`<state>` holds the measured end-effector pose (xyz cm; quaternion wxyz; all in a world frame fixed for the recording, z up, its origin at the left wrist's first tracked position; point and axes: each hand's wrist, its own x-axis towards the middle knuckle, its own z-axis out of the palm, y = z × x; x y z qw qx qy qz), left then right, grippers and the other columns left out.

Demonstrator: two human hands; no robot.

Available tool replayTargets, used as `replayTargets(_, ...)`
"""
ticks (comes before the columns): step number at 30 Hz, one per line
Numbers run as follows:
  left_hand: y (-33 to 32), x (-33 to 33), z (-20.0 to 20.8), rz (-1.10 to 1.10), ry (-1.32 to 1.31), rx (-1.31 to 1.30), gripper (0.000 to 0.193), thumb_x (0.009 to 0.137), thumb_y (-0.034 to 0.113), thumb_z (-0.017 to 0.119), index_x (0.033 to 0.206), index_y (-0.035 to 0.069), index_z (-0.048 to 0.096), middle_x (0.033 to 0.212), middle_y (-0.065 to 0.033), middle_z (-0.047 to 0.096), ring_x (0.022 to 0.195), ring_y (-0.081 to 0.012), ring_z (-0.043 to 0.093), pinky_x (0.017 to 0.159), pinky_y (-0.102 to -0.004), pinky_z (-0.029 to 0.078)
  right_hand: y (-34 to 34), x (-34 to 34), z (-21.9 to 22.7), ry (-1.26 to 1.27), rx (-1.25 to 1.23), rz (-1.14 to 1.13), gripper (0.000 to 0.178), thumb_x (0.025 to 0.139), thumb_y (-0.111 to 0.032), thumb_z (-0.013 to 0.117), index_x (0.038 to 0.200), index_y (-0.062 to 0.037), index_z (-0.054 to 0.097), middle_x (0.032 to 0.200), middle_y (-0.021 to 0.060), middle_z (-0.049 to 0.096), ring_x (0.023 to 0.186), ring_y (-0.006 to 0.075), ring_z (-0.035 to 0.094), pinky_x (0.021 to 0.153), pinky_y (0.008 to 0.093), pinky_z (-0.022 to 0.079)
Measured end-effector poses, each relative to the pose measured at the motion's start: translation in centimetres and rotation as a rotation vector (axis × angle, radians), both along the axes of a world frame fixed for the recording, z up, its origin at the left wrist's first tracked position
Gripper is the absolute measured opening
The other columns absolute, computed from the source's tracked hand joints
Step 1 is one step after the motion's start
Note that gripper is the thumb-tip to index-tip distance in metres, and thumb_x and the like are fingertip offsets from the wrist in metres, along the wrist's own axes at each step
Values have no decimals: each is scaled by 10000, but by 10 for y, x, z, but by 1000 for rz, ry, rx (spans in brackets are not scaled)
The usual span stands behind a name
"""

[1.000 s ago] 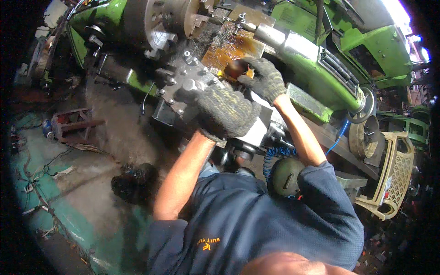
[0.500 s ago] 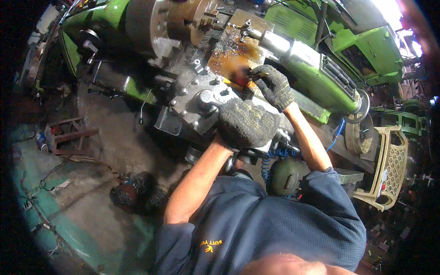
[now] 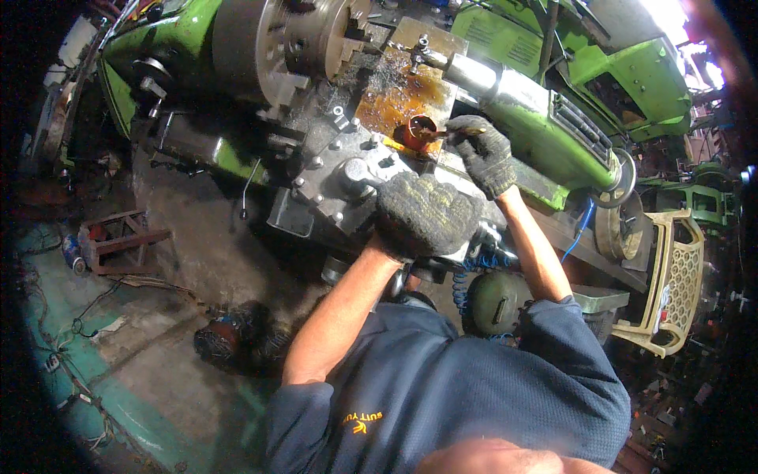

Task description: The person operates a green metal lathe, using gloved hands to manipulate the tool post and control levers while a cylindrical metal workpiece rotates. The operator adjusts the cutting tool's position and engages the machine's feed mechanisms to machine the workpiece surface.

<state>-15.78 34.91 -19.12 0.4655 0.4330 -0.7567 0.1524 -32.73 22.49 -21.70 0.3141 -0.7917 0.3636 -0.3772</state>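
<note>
My left hand (image 3: 426, 213), in a dark knitted glove, is closed in a fist over the lathe's tool post (image 3: 324, 178). A short lever (image 3: 361, 183) runs from the tool post's round knob into that fist; the fingertips are hidden. My right hand (image 3: 483, 156), gloved alike, pinches a thin brownish stick (image 3: 472, 129), perhaps a brush. Its tip points left, toward a small red can (image 3: 421, 134) with dark contents. The can stands on the oily, chip-strewn plate (image 3: 387, 110), just left of my right hand.
The lathe chuck (image 3: 320, 39) is beyond my hands to the left. The green tailstock (image 3: 545, 118) with its handwheel (image 3: 624, 182) lies to the right. A blue coiled hose (image 3: 460, 292) hangs below. A beige plastic chair (image 3: 671, 284) stands at the right, a metal stool (image 3: 126, 241) at the left.
My right hand has moved slightly right with the stick, away from the red can, which now shows more clearly. My left hand stays in place on the lever.
</note>
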Motion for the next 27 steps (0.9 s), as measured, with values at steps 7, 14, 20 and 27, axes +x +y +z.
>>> replayTargets(7,6,-4,3,21,-118,123,217,746,293,750,636,212,583,555,-32,481,506,-271,508,465,-457,347,-31,-5,-48,-950,816,-404,169,969,-149,692,1072,-15,694,897,64,718,807,190,704,720,308,586)
replayTargets(14,4,1,-4,-5,-22,30,207,752,338,731,688,219,574,628,-18,515,582,-249,541,523,-460,388,-72,50,-39,-163,54,-371,276,914,-402,724,997,-140,697,848,107,697,791,311,676,675,412,513)
replayTargets(20,6,6,-8,-158,25,138,129,810,302,692,899,211,671,742,-13,605,671,-219,614,553,-426,469,-112,110,-9,-430,183,-604,237,887,-192,777,1048,-22,738,942,90,761,839,168,720,767,324,574)
replayTargets(27,5,6,-5,-174,16,148,152,796,289,699,917,197,687,708,-11,605,629,-219,614,528,-422,469,-114,114,-3,-237,38,-706,290,871,-279,777,1046,-52,735,938,103,763,833,220,730,793,359,559)
